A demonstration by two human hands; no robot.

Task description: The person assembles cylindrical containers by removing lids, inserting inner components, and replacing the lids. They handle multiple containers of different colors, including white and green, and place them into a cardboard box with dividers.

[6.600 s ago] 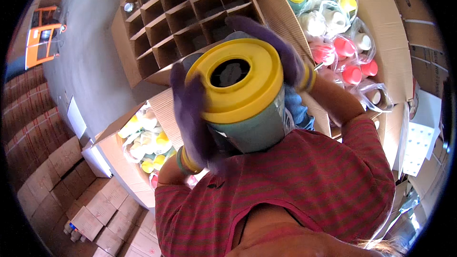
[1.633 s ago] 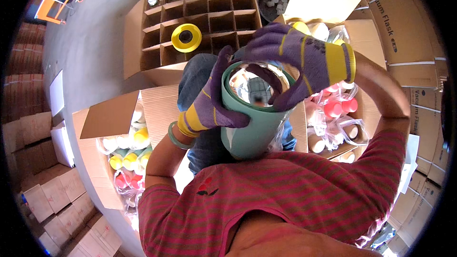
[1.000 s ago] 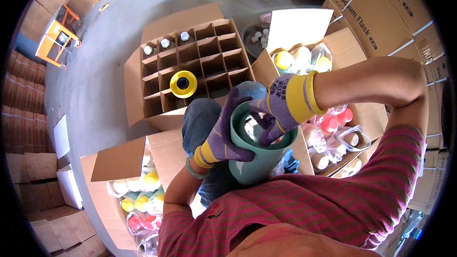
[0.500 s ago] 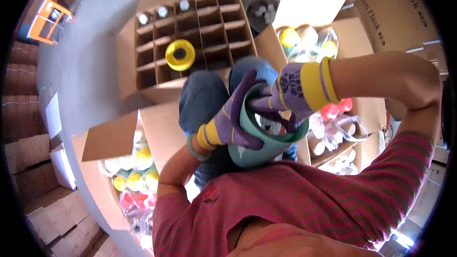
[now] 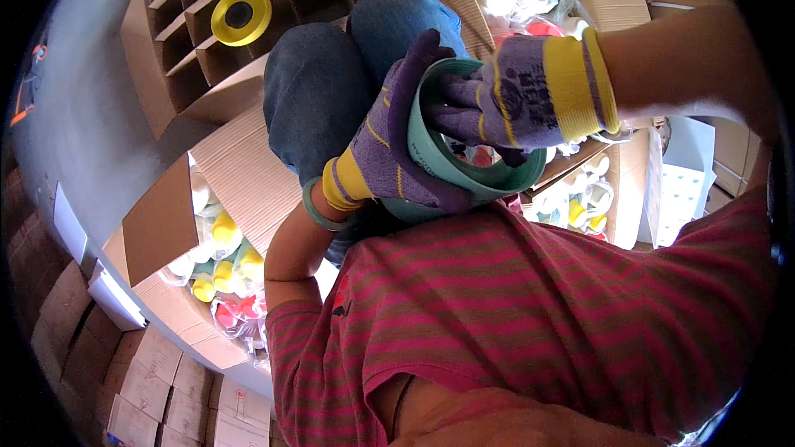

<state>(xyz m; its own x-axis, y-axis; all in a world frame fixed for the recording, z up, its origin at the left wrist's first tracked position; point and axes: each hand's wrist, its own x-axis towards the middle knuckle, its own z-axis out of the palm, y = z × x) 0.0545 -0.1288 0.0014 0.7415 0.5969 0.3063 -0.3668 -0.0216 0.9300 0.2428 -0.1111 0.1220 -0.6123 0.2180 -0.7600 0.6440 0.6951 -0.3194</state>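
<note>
gripping teal flask body against lap with left hand, fingers wrapping wall. right hand reaching inside mouth, grasp unclear. i'm bracing firmly, yellow lid lying beyond left hand.

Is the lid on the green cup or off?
Off. The green cup has an open top, and the right hand reaches into it. The yellow lid lies apart on the divided box.

Purple-yellow gloves, red striped shirt, blue jeans
</note>
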